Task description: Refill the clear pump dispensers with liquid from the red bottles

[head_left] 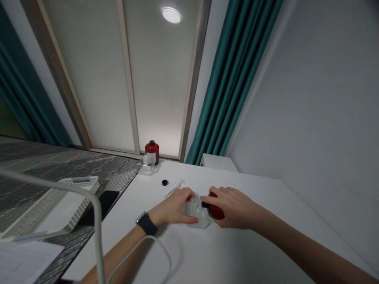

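Note:
My right hand (pixel 233 207) is wrapped round a dark red bottle (pixel 215 212) that lies tilted on its side. Its black neck end (pixel 205 204) points left, over a clear plastic container (pixel 201 221) on the white table. Thumb and fingers of my left hand (pixel 179 207) hold that container from its left side. Whether anything is flowing from the bottle is too small to tell. Just beyond my left hand lies a whitish, thin-stemmed piece (pixel 177 186), partly blurred. A small black cap (pixel 165 182) rests farther back on the table.
At the table's far left corner stand another red bottle (pixel 152 148) with a black top and a second clear container (pixel 145 169). White cables (pixel 99 221) cross the near left. A white perforated basket (pixel 85 181) and paper sheets (pixel 26 260) are left of the table (pixel 251 252).

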The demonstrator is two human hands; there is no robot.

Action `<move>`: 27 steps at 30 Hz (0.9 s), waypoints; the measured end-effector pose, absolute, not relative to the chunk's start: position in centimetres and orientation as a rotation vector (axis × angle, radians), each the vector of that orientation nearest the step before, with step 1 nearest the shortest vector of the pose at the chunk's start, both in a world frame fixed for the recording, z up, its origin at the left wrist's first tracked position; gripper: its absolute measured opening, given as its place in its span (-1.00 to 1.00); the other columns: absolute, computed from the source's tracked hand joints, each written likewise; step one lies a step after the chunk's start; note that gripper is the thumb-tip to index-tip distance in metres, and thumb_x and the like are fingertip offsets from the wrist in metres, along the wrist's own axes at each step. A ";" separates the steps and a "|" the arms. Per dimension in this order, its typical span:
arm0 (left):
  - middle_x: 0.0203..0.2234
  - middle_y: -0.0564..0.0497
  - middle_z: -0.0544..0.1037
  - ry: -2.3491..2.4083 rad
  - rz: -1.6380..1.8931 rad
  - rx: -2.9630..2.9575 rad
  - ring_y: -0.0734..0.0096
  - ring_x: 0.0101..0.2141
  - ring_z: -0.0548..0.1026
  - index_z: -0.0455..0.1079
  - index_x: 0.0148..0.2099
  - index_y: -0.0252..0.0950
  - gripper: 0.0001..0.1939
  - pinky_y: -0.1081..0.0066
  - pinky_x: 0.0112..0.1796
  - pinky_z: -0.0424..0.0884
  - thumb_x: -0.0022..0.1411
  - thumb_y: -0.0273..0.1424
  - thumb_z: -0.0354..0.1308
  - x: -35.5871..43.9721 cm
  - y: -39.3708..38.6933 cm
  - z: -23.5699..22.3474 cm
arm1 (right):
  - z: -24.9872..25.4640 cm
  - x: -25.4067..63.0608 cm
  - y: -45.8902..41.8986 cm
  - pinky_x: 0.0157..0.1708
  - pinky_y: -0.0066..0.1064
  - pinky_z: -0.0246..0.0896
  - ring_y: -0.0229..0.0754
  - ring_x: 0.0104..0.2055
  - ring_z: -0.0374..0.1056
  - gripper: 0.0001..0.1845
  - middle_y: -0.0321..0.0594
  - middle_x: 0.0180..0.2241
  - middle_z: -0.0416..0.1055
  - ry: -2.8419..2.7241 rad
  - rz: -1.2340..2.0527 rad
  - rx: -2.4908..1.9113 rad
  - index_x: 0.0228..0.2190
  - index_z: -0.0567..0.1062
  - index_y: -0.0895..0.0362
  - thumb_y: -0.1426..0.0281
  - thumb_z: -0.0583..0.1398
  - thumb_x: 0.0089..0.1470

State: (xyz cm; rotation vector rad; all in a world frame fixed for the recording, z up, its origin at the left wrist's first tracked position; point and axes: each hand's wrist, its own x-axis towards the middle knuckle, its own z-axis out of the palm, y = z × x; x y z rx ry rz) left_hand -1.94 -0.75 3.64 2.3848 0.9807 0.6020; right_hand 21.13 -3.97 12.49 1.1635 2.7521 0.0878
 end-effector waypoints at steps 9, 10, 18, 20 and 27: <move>-0.19 -0.05 0.46 0.980 0.611 2.374 0.16 -0.20 0.41 0.30 -0.10 -0.26 -0.45 0.26 -0.17 0.32 -0.04 -0.15 0.42 -1.9 -0.7 3.5 | 12.8 21.0 -4.0 -0.29 -0.25 0.18 -0.04 -0.26 0.41 -0.51 -0.12 -0.14 0.40 2.758 0.083 1.149 0.04 0.38 -0.05 0.31 0.22 0.03; -0.19 -0.05 0.46 0.981 0.611 2.373 0.16 -0.20 0.42 0.30 -0.10 -0.26 -0.46 0.26 -0.17 0.32 -0.04 -0.15 0.42 -1.9 -0.7 3.5 | 12.8 21.0 -4.0 -0.29 -0.25 0.18 -0.03 -0.26 0.41 -0.51 -0.12 -0.13 0.40 2.755 0.080 1.150 0.04 0.38 -0.05 0.31 0.22 0.03; -0.21 -0.05 0.46 0.987 0.599 2.377 0.17 -0.20 0.42 0.30 -0.10 -0.28 -0.46 0.28 -0.18 0.31 -0.04 -0.16 0.42 -1.8 -0.8 3.6 | 12.7 21.0 -3.9 -0.31 -0.26 0.16 -0.02 -0.26 0.41 -0.56 -0.13 -0.14 0.40 2.746 0.090 1.137 0.00 0.39 -0.04 0.29 0.22 0.03; -0.21 -0.05 0.46 0.987 0.596 2.378 0.17 -0.21 0.42 0.30 -0.11 -0.28 -0.46 0.28 -0.18 0.32 -0.04 -0.16 0.42 -1.8 -0.8 3.6 | 12.7 21.0 -3.9 -0.31 -0.26 0.15 -0.03 -0.27 0.41 -0.55 -0.13 -0.15 0.40 2.746 0.091 1.137 0.01 0.39 -0.04 0.30 0.22 0.04; -0.21 -0.05 0.46 0.980 0.617 2.373 0.19 -0.22 0.41 0.31 -0.10 -0.29 -0.46 0.28 -0.19 0.31 -0.04 -0.16 0.42 -1.8 -0.8 3.6 | 12.8 21.1 -3.9 -0.33 -0.28 0.12 -0.06 -0.28 0.39 -0.51 -0.13 -0.15 0.40 2.748 0.101 1.131 0.04 0.38 -0.04 0.31 0.23 0.03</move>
